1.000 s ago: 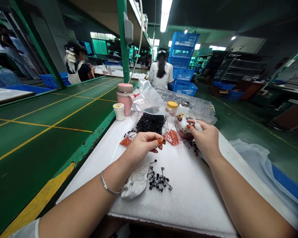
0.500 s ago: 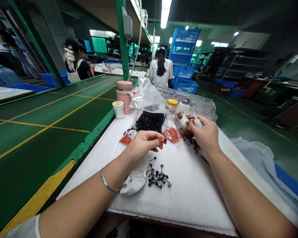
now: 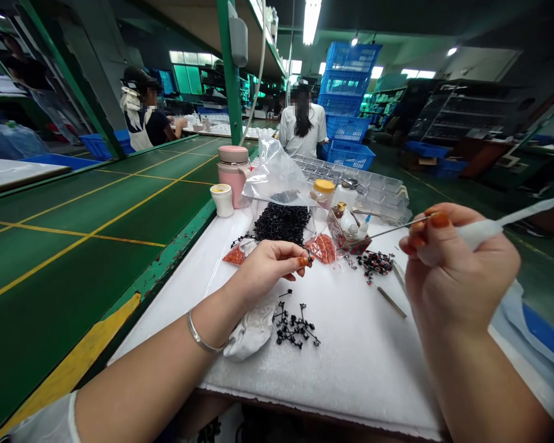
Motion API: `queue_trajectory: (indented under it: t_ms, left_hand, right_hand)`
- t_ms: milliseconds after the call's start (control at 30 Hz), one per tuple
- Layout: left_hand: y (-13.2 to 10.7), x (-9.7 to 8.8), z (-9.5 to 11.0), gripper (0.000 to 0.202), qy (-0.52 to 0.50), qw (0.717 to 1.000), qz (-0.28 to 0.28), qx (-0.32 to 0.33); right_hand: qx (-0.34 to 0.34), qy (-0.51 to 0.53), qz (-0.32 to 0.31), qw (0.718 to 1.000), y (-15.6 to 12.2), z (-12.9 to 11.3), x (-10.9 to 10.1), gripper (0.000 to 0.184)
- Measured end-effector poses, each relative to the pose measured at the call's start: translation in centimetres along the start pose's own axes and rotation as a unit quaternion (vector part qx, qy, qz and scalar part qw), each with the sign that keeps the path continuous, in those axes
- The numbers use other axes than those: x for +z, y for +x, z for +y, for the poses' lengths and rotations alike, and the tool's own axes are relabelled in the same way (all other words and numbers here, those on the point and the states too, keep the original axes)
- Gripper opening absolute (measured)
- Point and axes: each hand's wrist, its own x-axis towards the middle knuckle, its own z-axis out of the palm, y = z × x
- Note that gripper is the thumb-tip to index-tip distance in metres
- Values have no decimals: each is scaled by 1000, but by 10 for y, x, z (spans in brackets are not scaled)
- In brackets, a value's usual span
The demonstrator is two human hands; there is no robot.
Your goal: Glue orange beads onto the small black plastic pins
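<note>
My left hand is closed in a pinch above the white tabletop, with a small black part between thumb and fingertips. To the right, my raised right hand grips a thin metal-tipped tool with a white tapered body; its tip points left toward a small box of bottles. Several black stemmed parts lie loose below my left hand, beside a crumpled white cloth. Behind that hand is a heap of black parts, with a bag of small red pieces beside it.
Black parts with red bits and a metal bar lie at right. A pink mug, white cup, yellow-lidded jar and clear compartment tray stand farther back. A green belt runs along the left.
My right hand has moved right and toward me, away from the box of bottles, with the metal-tipped tool in it. My left hand stays almost still on the black part.
</note>
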Motion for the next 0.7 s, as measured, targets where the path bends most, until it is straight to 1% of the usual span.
queue_trajectory:
  t_ms: [100, 200, 400, 700]
  left_hand:
    - [0, 0, 0, 18, 12, 1000, -5, 2]
    - [0, 0, -1, 17, 19, 1000, -10, 4]
    - [1, 1, -1, 16, 25, 1000, -12, 4]
    - [0, 1, 0, 17, 23, 1000, -7, 1]
  right_hand:
    - [78, 36, -36, 996, -12, -3, 2, 7]
    - [112, 26, -54, 992, -17, 2, 1, 8]
    - [123, 14, -77, 989, -21, 8, 3, 9]
    - [126, 30, -57, 990, -19, 8, 2, 10]
